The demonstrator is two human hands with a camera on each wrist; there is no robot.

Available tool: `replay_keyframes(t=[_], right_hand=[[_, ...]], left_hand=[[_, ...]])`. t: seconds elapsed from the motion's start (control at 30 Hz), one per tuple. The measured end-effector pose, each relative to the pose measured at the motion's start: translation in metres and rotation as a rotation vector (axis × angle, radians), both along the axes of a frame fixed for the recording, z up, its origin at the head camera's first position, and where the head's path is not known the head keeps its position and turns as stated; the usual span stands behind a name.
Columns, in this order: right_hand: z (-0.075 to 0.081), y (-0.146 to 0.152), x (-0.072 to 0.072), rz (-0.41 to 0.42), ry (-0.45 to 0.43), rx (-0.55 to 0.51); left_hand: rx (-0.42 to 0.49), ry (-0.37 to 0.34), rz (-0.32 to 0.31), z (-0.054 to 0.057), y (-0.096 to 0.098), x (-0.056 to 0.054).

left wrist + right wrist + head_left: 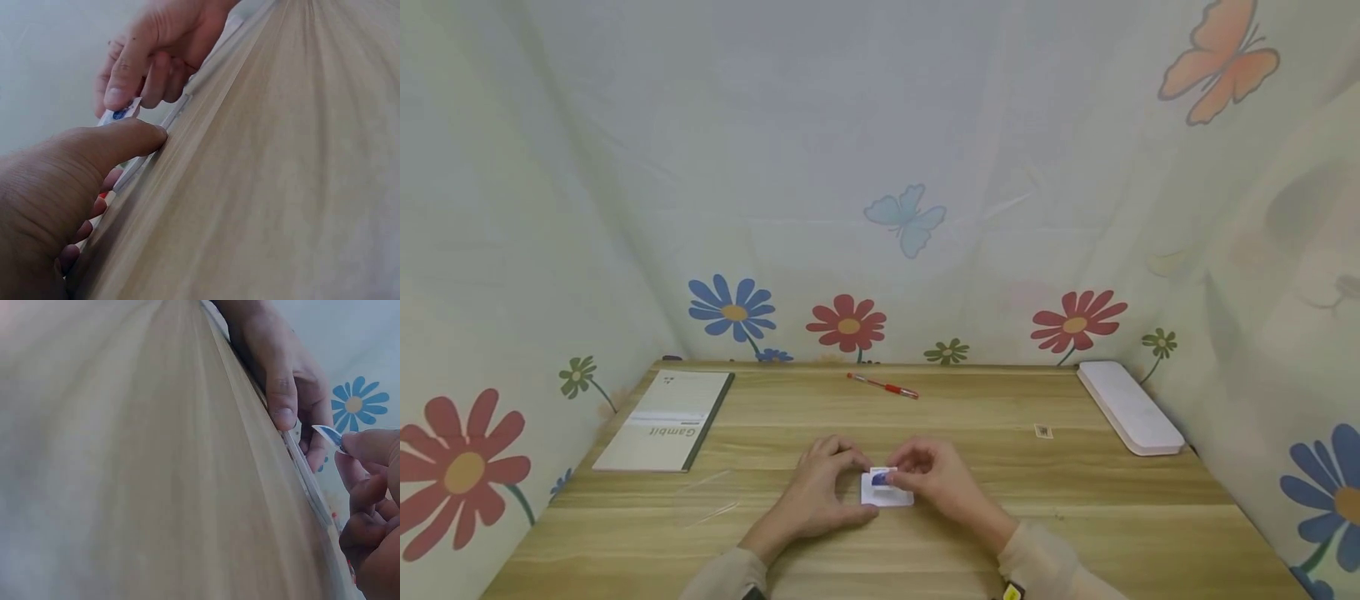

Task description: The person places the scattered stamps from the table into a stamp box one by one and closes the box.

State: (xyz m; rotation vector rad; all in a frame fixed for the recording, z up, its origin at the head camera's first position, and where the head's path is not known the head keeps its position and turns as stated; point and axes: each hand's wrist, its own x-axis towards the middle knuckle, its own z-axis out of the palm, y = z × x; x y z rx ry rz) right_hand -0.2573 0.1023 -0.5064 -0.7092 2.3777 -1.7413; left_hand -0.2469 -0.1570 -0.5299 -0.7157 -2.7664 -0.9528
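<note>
Two hands of yours are working close together near the front of the desk (1150, 521), both about one white pad (891, 499). The pad lies flat on the wood, between your left hand (815, 493) and your right hand (946, 485). Your left hand holds the pad at its left side: the thumb is on the near corner, and the other fingers bend round toward the far side. With your right hand you pinch a small blue and white paper (878, 480) between the thumb and the fingers. This paper is tilted up over the pad; I cannot tell whether its lower edge touches the pad.

Farther back, behind your hands, a red pen (880, 385) lies slantwise. On your left side there is a notebook (662, 421) with a dark spine and the word "Gambit", and nearer to you a thin clear sheet (707, 500), which is difficult to see. On your right, one small square sticker (1043, 431) lies flat, and beyond it a white case (1131, 408) rests along the right edge. A cloth (820, 150) with printed flowers and butterflies hangs around the desk.
</note>
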Motion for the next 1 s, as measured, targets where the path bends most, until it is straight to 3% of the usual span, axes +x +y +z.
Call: replay_keyframes(t=[0.33, 0.47, 0.67, 1.0], right_hand=[[-0.004, -0.005, 0.004, 0.009, -0.011, -0.015], [-0.005, -0.007, 0.005, -0.007, -0.001, 0.032], [-0.008, -0.009, 0.006, -0.051, 0.063, 0.117], [-0.012, -0.013, 0.009, -0.105, 0.249, 0.263]], left_hand=[[-0.003, 0.007, -0.005, 0.000, 0.001, 0.001], [-0.001, 0.002, -0.006, 0.001, 0.001, 0.001], [-0.005, -0.002, -0.004, 0.001, 0.001, 0.002], [0.008, 0.000, -0.002, 0.002, 0.001, 0.002]])
